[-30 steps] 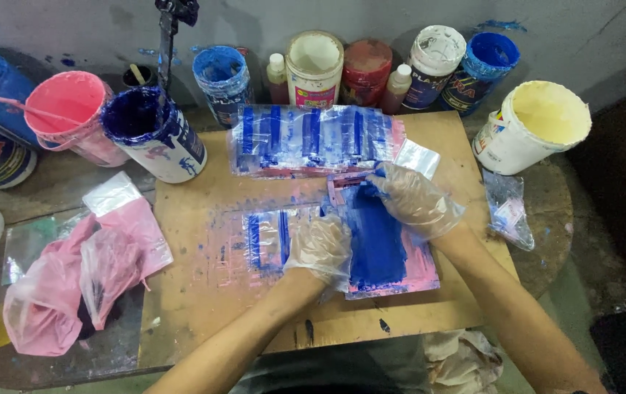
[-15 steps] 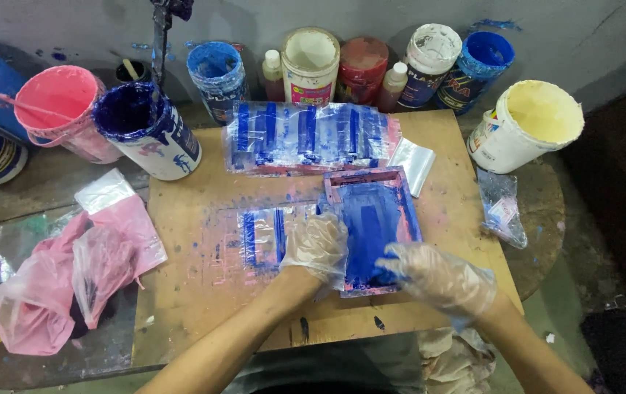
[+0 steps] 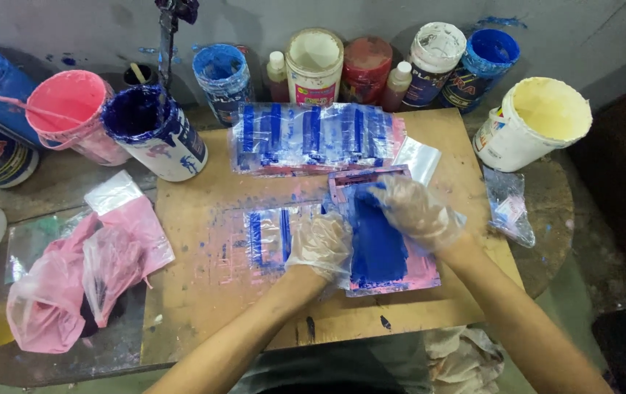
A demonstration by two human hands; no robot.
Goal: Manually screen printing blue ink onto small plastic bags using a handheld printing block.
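A small pink-framed printing screen [image 3: 422,271] covered in blue ink lies on the wooden board [image 3: 196,292]. My gloved left hand [image 3: 320,244] presses down on the screen's left edge, over a clear plastic bag [image 3: 265,237] printed with blue stripes. My gloved right hand [image 3: 418,211] rests on the upper part of the inked screen with its fingers curled. Whatever sits under those fingers is hidden. A row of printed clear bags [image 3: 313,135] lies spread along the far side of the board.
Paint tubs stand along the back: a pink one [image 3: 72,109], a dark blue one [image 3: 152,131], a yellow one [image 3: 535,120], and several jars and bottles. Pink plastic bags [image 3: 72,277] lie at the left. A small clear bag [image 3: 510,208] lies at the right.
My right hand swept from the screen's top down to its near edge, then back up to the top. My left hand stayed pressed on the screen's left edge.
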